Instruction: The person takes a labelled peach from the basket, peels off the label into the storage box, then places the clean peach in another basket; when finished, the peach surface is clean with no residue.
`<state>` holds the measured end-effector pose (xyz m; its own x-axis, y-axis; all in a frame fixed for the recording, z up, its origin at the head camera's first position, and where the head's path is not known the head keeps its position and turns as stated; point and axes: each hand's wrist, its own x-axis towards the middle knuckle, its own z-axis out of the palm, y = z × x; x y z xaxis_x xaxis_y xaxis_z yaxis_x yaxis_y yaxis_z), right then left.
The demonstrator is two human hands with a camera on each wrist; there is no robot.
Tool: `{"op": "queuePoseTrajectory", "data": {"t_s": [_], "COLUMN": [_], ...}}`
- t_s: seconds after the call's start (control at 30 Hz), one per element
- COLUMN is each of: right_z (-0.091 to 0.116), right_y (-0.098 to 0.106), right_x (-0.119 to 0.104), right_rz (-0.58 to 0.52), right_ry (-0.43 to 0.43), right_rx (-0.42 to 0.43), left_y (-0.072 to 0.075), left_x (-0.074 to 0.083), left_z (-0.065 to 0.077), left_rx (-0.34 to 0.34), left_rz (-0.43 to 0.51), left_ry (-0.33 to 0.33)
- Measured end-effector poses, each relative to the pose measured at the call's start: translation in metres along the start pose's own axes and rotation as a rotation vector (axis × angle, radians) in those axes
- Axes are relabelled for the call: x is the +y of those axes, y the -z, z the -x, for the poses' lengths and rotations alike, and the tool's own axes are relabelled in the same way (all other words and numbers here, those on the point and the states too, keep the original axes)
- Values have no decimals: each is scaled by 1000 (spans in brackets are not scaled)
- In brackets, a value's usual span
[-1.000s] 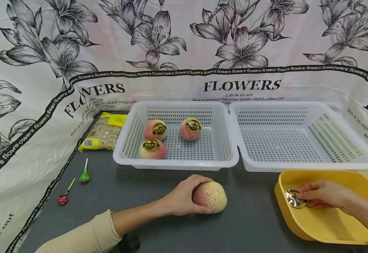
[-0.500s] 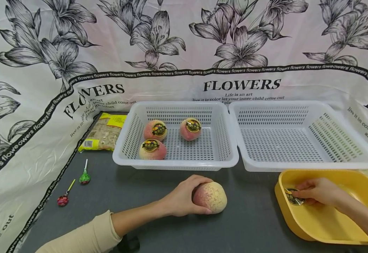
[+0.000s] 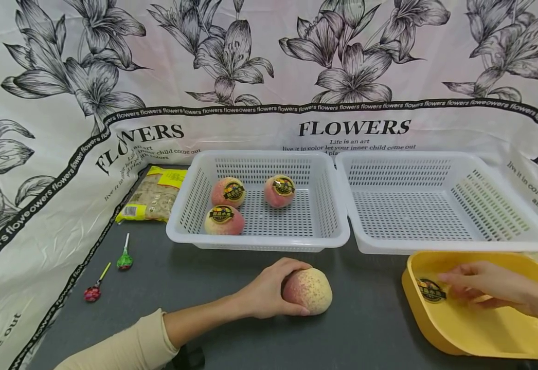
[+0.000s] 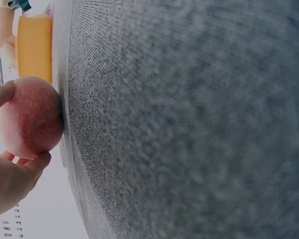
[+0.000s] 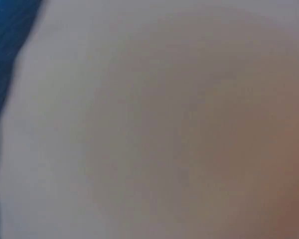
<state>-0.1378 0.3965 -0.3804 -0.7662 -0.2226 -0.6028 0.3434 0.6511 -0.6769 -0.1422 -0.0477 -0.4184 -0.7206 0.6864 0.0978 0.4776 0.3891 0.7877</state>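
My left hand (image 3: 271, 288) grips a peach (image 3: 309, 292) on the grey tabletop, thumb at its near side and fingers over the far side. The peach shows no sticker in the head view; the left wrist view shows its red side (image 4: 32, 119). Over the yellow bin (image 3: 440, 336), my right hand (image 3: 493, 285) is slightly blurred, its fingers loosely bent and holding nothing. A black-and-gold oval sticker (image 3: 431, 291) lies inside the bin at its left end, just left of those fingertips. The right wrist view is only a pale blur.
Behind the peach stands a white basket (image 3: 269, 245) with three stickered peaches (image 3: 279, 191). Another white basket (image 3: 398, 210) adjoins it on the right. Two lollipops (image 3: 124, 260) and a yellow-edged bag (image 3: 153, 195) lie at the left. A flower-printed cloth (image 3: 250, 128) hangs behind.
My right hand has let go of the sticker and drawn a little to the right, leaving it in the yellow bin. The left hand and its peach have stayed in place.
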Motion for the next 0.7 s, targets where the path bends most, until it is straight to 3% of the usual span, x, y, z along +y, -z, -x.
{"op": "queuePoseTrajectory", "data": {"t_s": [0.07,0.23,0.33,0.53,0.7], "right_z": [2,3,3,-2,-12], "right_y": [4,5,-5,-46,-87], "right_x": [-1,-10,-21,-53,-77], "right_rz": [-82,-346,-459,-552,-545], "right_ry": [28,200,285,384,359], "right_rx": [-95,-348,-430,-414,-266], "left_y": [0,-1,0,0,0], "left_x": [0,0,0,1,1], "left_z": [0,0,0,0,0], "left_rx": [1,7,7,6,0], "left_rz": [-6,-12,-17,-23,-18], "left_ry": [-5,-13,-12,-8,3]}}
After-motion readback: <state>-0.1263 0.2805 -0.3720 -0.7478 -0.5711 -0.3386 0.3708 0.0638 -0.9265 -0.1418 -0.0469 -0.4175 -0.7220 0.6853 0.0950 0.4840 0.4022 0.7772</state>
